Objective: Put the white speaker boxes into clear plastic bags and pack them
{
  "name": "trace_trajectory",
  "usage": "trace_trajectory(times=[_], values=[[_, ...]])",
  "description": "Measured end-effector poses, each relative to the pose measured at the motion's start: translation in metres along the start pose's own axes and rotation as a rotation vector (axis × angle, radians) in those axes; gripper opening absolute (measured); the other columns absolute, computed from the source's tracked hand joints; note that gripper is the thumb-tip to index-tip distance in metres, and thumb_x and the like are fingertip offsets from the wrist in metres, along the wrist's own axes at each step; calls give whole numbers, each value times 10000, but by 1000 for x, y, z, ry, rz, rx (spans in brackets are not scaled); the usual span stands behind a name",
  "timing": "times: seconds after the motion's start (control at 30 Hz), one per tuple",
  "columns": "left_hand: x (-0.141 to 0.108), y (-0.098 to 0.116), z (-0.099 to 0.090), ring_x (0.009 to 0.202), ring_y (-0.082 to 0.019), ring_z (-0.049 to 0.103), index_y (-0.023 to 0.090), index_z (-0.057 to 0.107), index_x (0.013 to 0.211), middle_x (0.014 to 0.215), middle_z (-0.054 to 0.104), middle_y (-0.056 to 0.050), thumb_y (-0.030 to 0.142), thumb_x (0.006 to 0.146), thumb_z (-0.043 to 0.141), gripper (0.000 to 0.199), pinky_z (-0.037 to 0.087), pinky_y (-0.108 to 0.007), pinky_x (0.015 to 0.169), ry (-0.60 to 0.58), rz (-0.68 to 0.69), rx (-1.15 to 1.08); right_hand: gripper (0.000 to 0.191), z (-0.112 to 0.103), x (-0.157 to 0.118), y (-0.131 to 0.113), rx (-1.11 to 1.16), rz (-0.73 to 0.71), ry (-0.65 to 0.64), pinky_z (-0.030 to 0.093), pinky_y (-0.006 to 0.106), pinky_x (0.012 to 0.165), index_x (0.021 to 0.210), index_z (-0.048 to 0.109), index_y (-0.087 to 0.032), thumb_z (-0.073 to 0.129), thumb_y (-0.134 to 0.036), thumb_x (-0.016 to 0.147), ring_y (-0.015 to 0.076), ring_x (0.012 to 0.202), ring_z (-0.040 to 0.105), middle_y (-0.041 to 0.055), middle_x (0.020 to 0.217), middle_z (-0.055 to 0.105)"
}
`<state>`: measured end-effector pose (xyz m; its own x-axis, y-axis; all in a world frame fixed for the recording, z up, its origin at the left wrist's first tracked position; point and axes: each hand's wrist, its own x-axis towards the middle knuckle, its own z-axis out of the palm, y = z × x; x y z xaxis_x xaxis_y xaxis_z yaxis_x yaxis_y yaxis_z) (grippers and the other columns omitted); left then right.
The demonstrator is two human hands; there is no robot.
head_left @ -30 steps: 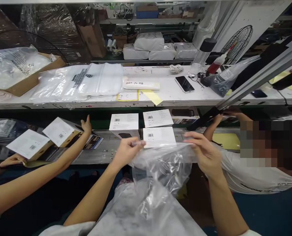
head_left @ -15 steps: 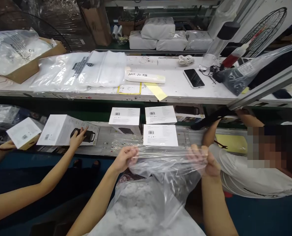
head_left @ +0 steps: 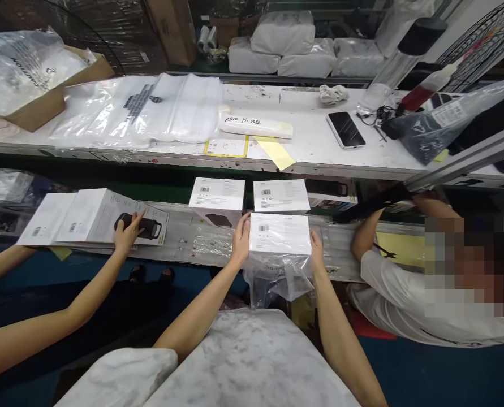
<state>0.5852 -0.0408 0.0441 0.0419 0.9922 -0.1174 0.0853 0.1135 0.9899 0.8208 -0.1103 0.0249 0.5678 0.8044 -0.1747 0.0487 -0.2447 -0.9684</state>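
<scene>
1. Currently holding a white cardboard box with a printed barcode (head_left: 280,233) between both sides: left hand (head_left: 240,237) against the left wall, right hand (head_left: 316,247) against the right, both partly curled and spread only to box width.
2. Located over the long grey desk (head_left: 201,243), in front of a matching white carton (head_left: 281,195) and right of another white carton with a dark product picture (head_left: 218,195). Impossible to tell: resting or slightly raised.
3. Gathered along the near side, a crumpled clear plastic bag (head_left: 277,277), hanging past the desk's near edge. Hard to tell how far around the box.
4. Probably stiff and square-cornered, likely light to moderate in weight; best held by opposite side walls, with even, gentle pressure to avoid denting.
5. By contrast, likely thin, limp and slippery in the bag's case; best taken by the rim, away from sharp box corners and possible snags.
</scene>
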Motion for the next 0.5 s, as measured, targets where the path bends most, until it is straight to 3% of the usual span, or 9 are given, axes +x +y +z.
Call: trace_trajectory(times=[0.13, 0.27, 0.4, 0.5], values=[[-20, -2, -20, 1336, -270, 624, 217, 708, 1281, 1424, 689, -122, 630, 993, 560, 525, 487, -324, 1086, -89, -67, -108, 590, 3, -48, 8, 41, 73, -19, 467, 298, 633, 854, 601, -242, 600, -830, 803, 188, 716, 564, 19, 785, 639], [-6, 3, -42, 926, -207, 671, 174, 707, 918, 922, 745, -61, 591, 936, 647, 421, 501, -261, 800, -150, -100, -3, 553, 1, -90, 10, 24, 123, -24, 437, 295, 644, 766, 546, -236, 573, -775, 889, 171, 688, 488, -6, 735, 558], [27, 2, -41, 754, -150, 561, 188, 589, 715, 686, 590, 23, 505, 863, 738, 380, 424, -235, 703, -90, -282, 23, 617, 4, -70, 1, -74, 45, 35, 361, 284, 638, 673, 413, -244, 574, -805, 873, 148, 677, 375, -44, 669, 403], [28, -8, -40, 644, -156, 561, 185, 594, 712, 616, 577, 20, 503, 786, 811, 392, 438, -269, 651, -125, -480, -79, 614, 4, -38, -8, -48, 68, 28, 328, 280, 613, 669, 406, -241, 590, -794, 864, 134, 649, 357, -52, 647, 386]])
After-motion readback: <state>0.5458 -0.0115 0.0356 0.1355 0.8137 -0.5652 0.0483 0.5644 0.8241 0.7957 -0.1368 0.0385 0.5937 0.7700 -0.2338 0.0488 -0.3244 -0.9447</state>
